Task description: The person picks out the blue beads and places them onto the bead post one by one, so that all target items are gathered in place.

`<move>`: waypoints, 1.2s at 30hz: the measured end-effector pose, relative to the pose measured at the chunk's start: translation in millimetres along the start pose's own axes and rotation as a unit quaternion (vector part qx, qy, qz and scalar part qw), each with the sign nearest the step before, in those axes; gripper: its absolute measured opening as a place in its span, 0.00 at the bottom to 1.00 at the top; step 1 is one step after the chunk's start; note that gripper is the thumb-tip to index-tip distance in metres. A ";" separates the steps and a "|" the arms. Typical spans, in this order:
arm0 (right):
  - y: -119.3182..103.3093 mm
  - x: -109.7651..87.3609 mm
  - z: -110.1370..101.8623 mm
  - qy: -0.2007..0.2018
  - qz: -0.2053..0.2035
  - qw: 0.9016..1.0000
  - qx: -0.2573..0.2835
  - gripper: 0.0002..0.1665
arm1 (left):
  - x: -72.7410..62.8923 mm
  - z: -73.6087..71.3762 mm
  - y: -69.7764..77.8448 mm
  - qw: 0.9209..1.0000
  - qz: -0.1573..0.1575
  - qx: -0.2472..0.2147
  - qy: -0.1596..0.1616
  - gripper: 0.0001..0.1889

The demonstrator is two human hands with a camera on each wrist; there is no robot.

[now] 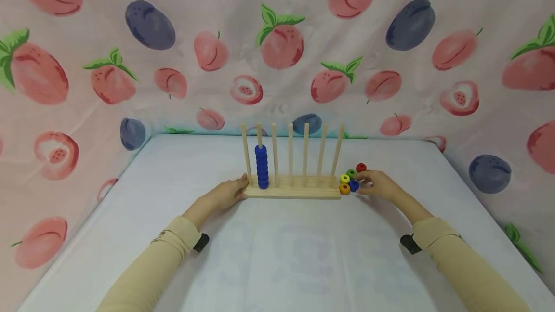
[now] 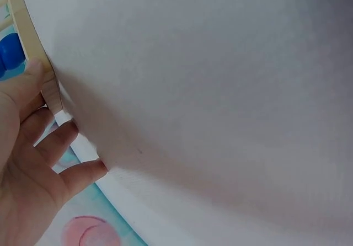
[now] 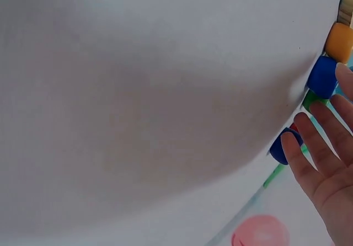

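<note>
A wooden peg stand (image 1: pixel 295 195) with a row of upright pegs stands on the white table. Blue beads (image 1: pixel 262 167) are stacked on its second peg from the left. My left hand (image 1: pixel 227 192) grips the left end of the base, thumb on the front face. At the other end my right hand (image 1: pixel 379 187) reaches over loose beads, fingers spread and fairly straight. Its thumb is right at a blue bead (image 3: pixel 321 76), and its little finger overlaps another blue bead (image 3: pixel 284 148). Orange (image 1: pixel 344 189), yellow (image 1: pixel 344 178), green (image 1: pixel 351 173) and red (image 1: pixel 361 167) beads lie clustered there.
Behind the table hangs a cloth backdrop (image 1: pixel 277 85) printed with fruit. The white tabletop (image 1: pixel 295 254) stretches in front of the stand. Dark wrist cameras show under the left sleeve (image 1: pixel 169 249) and the right sleeve (image 1: pixel 455 249).
</note>
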State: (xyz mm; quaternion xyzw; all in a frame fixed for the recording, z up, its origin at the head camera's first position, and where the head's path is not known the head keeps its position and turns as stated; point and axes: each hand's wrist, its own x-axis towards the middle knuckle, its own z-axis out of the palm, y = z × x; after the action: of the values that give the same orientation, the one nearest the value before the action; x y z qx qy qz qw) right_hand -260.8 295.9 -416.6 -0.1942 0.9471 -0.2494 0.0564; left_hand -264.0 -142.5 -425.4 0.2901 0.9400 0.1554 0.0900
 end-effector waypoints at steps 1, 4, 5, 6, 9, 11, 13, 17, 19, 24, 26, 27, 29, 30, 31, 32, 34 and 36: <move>0.2 -0.4 1.0 -0.001 0.001 1.000 -0.002 0.22 | -0.3 0.4 -0.1 1.000 -0.001 -0.001 0.000 0.28; 0.5 -1.4 3.7 0.000 0.011 1.000 -0.001 0.22 | -1.1 1.8 -0.2 1.000 0.002 -0.007 0.001 0.28; 0.8 -2.1 4.1 0.000 0.011 1.000 -0.001 0.22 | -1.2 2.2 -0.1 1.000 0.005 -0.008 0.001 0.28; 0.8 -2.9 4.3 -0.001 0.011 1.000 0.001 0.22 | -1.1 2.9 0.0 1.000 0.006 -0.009 0.001 0.28; 1.8 -4.5 4.4 0.000 0.011 1.000 0.000 0.22 | -0.1 4.4 1.6 1.000 0.011 -0.008 0.000 0.28; 2.4 -5.0 4.3 0.002 0.011 1.000 -0.002 0.21 | 0.6 4.9 3.0 1.000 0.011 -0.009 -0.001 0.27; 2.0 -4.4 4.6 0.004 0.005 1.000 -0.005 0.21 | 0.9 4.7 4.2 1.000 0.007 -0.009 0.000 0.27; 0.5 -0.9 5.9 0.009 -0.001 1.000 -0.004 0.20 | 0.4 3.7 4.3 1.000 -0.003 -0.006 0.001 0.27; -0.2 1.2 6.7 0.011 0.003 1.000 0.001 0.20 | 0.2 3.3 3.4 1.000 -0.004 -0.003 0.003 0.27; -2.9 7.2 5.2 0.010 0.003 1.000 0.011 0.21 | 1.0 3.0 0.2 1.000 -0.004 0.003 0.012 0.27; -5.5 8.3 3.3 0.008 -0.003 1.000 0.008 0.21 | 0.6 3.0 -0.5 1.000 -0.004 0.003 0.013 0.27; -6.3 8.9 2.8 0.006 -0.004 1.000 0.006 0.22 | 0.3 2.9 -0.6 1.000 -0.004 0.003 0.014 0.26; -7.9 9.5 2.5 0.001 0.000 1.000 0.006 0.22 | -0.4 2.7 -0.8 1.000 -0.005 0.005 0.012 0.26; -8.7 9.7 2.6 -0.002 0.001 1.000 0.003 0.23 | -0.8 2.5 -0.7 1.000 -0.007 0.005 0.012 0.26; -9.1 9.7 3.1 -0.004 0.005 1.000 0.003 0.23 | -1.1 2.1 -0.5 1.000 -0.008 0.005 0.011 0.26; -9.0 9.8 3.9 -0.006 0.010 1.000 0.003 0.23 | -1.4 1.8 -0.2 1.000 -0.010 0.004 0.010 0.26; -8.8 9.5 5.4 -0.009 0.022 1.000 0.002 0.23 | -1.4 1.2 0.4 1.000 -0.009 0.006 0.007 0.26; -8.3 9.3 6.2 -0.009 0.032 0.999 -0.001 0.24 | -0.7 0.5 1.5 1.000 -0.006 0.005 0.006 0.26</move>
State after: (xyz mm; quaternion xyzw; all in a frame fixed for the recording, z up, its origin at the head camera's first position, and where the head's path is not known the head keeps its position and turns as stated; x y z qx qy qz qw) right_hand -265.2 282.8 -417.9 -0.1664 0.9525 -0.2448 0.0721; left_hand -262.5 -141.6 -425.3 0.2837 0.9431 0.1521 0.0839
